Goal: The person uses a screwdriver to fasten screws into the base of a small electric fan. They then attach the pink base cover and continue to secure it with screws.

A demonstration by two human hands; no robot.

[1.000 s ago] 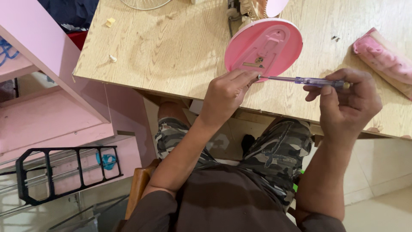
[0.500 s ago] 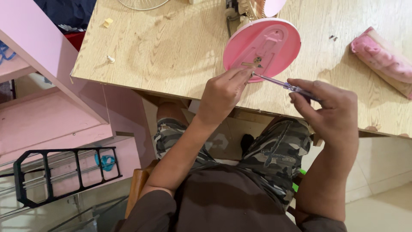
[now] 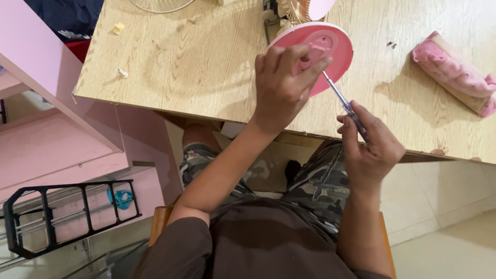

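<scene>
A round pink plastic base (image 3: 336, 44) lies underside up on the wooden table (image 3: 206, 62), near its front edge. My left hand (image 3: 283, 85) rests on the base's near left part, fingers spread over it and holding it down. My right hand (image 3: 369, 147) grips the handle of a thin screwdriver (image 3: 342, 98) with a clear purple shaft. Its tip points up and left onto the base, right by my left fingertips. Whatever the tip touches is hidden by my fingers.
A pink cloth roll (image 3: 454, 72) lies at the table's right. Small screws (image 3: 391, 44) sit beyond the base, a white peg (image 3: 122, 73) and a yellow bit (image 3: 119, 28) at the left. A wire grille (image 3: 160, 5) and fan parts (image 3: 289, 10) are at the far edge. Pink shelving (image 3: 62, 134) and a black rack (image 3: 67, 214) stand at left.
My left hand moved up from the base's near edge onto the base. My right hand swung down toward me, turning the screwdriver from nearly level to steeply angled, tip on the base.
</scene>
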